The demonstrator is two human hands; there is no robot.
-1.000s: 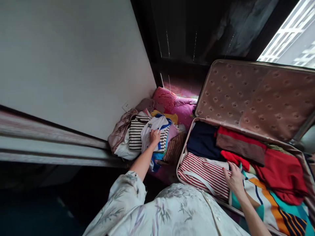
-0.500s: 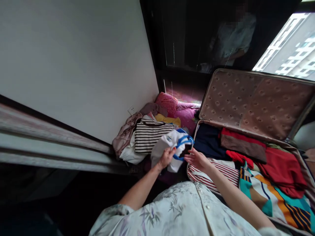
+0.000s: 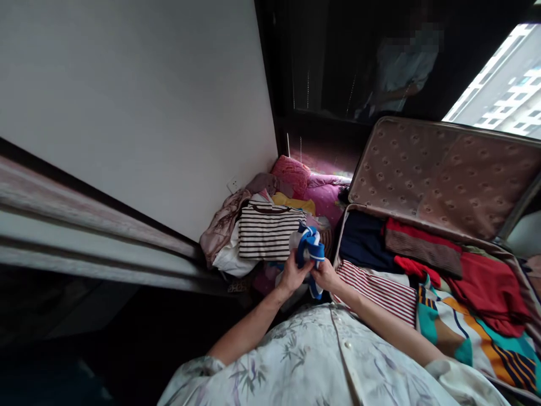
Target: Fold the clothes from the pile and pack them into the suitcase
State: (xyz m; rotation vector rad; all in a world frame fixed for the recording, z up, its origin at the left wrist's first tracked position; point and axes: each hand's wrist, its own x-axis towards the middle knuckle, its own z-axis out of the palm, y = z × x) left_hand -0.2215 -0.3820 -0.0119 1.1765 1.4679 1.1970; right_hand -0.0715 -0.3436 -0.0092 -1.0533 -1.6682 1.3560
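Between the heap of clothes by the wall and the near left corner of the open suitcase (image 3: 357,163), both hands meet on a soft white-and-blue garment (image 3: 310,248); the left hand (image 3: 291,274) is clenched around its bunched lower folds, and the right hand (image 3: 324,274) grips the blue-trimmed edge from the other side, so the cloth stands up crumpled between them, just in front of the person's chest; the person's sleeves are a pale, thin fabric printed with grey bamboo leaves; behind the garment lies a flat, folded black-and-white striped top (image 3: 267,231) with a dark rounded neckline, resting on a limp white cloth (image 3: 230,259) and beside a creased, dusty-pink piece (image 3: 222,223) that slumps against the plain wall; further back sit a yellow fold (image 3: 293,201), a nubbly pink cushion (image 3: 291,172) and a smooth magenta fabric (image 3: 323,194); the suitcase lid stands raised, its lining quilted in a beige pattern of dimpled dots; inside the case lie a dark navy fold (image 3: 359,242), a red-and-white striped piece (image 3: 380,287) at the near left corner, a ribbed brown strip (image 3: 422,251) across a red garment (image 3: 490,287), and a bold print of teal, orange and navy bands (image 3: 465,332) along the near edge.
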